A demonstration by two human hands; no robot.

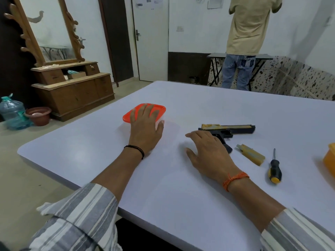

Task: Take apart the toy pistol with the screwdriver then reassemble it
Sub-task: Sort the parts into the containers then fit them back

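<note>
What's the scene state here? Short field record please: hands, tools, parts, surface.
left hand: flat on orange lid
right hand: open, at toy pistol grip, not gripping
screwdriver: lying untouched, right of the hand
magazine: out, between pistol and screwdriver
orange container: at right edge
surface: white table

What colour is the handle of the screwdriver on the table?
The screwdriver handle is black with yellow at its end, seen best in the head view.

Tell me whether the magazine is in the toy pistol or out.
Out: the magazine lies on the table beside the toy pistol.
</note>
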